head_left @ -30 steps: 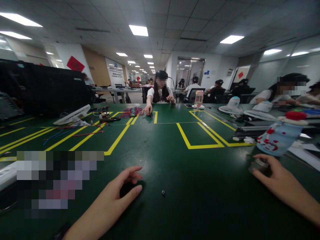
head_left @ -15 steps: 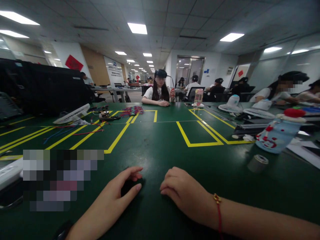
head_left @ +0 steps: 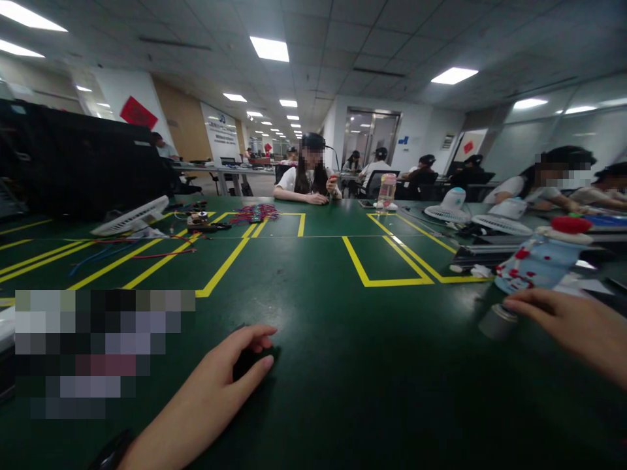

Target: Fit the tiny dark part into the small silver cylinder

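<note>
My right hand (head_left: 573, 329) is at the right of the table, with its fingers close together on the rim of a small grey roll (head_left: 497, 322) that looks like tape. The roll stands upright on the green tabletop; part of its right side is behind the fingers. Just beyond it is a light-blue bottle (head_left: 531, 261) with a red top and red and white figures. On the near side of the table rests my left hand (head_left: 220, 372), thumb and fingers curved and apart, holding nothing.
Yellow tape lines (head_left: 362, 267) mark the green table. Wires (head_left: 257, 213), a white fan (head_left: 132, 217) and a black case (head_left: 83, 163) lie to the left. More fans (head_left: 504, 215) stand at right. A person (head_left: 306, 173) sits opposite, near a pink-topped bottle (head_left: 387, 189).
My right hand has moved from the table's middle far to the right and reached the grey roll. My left hand has stayed in place. The view has shifted slightly.
</note>
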`<action>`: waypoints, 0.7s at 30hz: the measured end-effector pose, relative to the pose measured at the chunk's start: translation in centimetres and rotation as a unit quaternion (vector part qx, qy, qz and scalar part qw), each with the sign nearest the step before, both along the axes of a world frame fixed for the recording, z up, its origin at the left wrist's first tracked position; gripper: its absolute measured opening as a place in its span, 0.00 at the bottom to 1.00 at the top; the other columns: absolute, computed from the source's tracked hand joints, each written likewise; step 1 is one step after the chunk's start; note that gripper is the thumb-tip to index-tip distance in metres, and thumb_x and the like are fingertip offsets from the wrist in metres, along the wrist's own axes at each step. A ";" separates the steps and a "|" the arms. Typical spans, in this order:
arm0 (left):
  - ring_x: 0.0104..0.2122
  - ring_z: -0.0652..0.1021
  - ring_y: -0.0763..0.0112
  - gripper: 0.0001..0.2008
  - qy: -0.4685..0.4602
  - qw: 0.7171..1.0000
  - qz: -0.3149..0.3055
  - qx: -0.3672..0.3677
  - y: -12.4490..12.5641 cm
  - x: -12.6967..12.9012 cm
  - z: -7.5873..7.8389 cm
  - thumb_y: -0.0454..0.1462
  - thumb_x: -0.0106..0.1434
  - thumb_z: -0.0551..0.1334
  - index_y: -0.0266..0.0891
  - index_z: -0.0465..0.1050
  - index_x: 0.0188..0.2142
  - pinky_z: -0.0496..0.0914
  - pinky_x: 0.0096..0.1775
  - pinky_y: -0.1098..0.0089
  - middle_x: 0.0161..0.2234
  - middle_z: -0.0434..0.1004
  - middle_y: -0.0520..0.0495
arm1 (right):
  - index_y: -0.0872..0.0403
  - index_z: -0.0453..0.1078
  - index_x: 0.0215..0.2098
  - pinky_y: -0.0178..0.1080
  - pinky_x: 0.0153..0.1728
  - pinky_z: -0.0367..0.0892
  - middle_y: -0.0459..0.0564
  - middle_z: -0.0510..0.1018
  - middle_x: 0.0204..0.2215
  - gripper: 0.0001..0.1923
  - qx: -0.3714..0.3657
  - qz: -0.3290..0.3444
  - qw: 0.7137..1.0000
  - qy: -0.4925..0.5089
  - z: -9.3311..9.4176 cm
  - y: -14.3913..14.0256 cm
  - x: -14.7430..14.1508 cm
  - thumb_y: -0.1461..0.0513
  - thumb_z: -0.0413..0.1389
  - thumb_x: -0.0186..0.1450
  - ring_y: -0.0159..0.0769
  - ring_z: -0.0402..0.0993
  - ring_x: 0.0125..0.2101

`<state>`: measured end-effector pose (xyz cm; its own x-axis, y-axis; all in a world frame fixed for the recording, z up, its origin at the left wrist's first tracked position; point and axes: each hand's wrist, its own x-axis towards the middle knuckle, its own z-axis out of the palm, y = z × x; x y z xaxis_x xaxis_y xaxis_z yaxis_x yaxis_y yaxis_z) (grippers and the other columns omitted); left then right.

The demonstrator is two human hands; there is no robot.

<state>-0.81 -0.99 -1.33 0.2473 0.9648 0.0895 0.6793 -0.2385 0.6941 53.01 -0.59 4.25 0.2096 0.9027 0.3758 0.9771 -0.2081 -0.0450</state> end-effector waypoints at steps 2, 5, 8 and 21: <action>0.49 0.74 0.62 0.17 -0.003 1.000 -0.001 -0.006 0.1 -0.1 0.0 0.46 0.65 0.56 0.52 0.64 0.53 0.68 0.51 0.61 0.48 0.74 0.51 | 0.48 0.77 0.35 0.39 0.31 0.64 0.52 0.79 0.34 0.16 -0.040 -0.026 0.998 0.051 0.2 -0.1 -0.7 0.50 0.53 0.58 0.38 0.74 0.30; 0.49 0.74 0.63 0.17 -0.003 1.000 -0.005 -0.012 0.3 -0.2 -0.1 0.46 0.65 0.56 0.52 0.64 0.54 0.68 0.52 0.60 0.48 0.74 0.51 | 0.48 0.77 0.37 0.40 0.32 0.62 0.54 0.78 0.37 0.16 -0.064 -0.034 0.993 0.097 0.8 -0.2 -1.9 0.50 0.54 0.58 0.38 0.73 0.31; 0.49 0.73 0.62 0.17 -0.003 1.000 -0.010 -0.018 0.3 -0.2 -0.1 0.46 0.65 0.56 0.52 0.63 0.54 0.67 0.52 0.59 0.49 0.73 0.51 | 0.49 0.77 0.36 0.41 0.33 0.62 0.55 0.78 0.37 0.17 -0.073 -0.029 0.990 0.121 1.0 -0.3 -2.4 0.49 0.55 0.58 0.37 0.73 0.31; 0.50 0.72 0.62 0.16 0.004 1.000 -0.020 -0.008 0.2 -0.2 0.0 0.47 0.65 0.56 0.51 0.66 0.51 0.66 0.53 0.59 0.49 0.72 0.51 | 0.44 0.65 0.56 0.44 0.37 0.66 0.57 0.75 0.47 0.31 -0.108 0.000 0.944 0.312 -1.0 -1.3 -2.0 0.46 0.57 0.57 0.42 0.75 0.38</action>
<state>-1.01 -0.81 -1.36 0.2868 0.9553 0.0722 0.6750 -0.2550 0.6924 50.98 -1.90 3.27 0.3301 0.9438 -0.0134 0.7743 -0.2789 -0.5680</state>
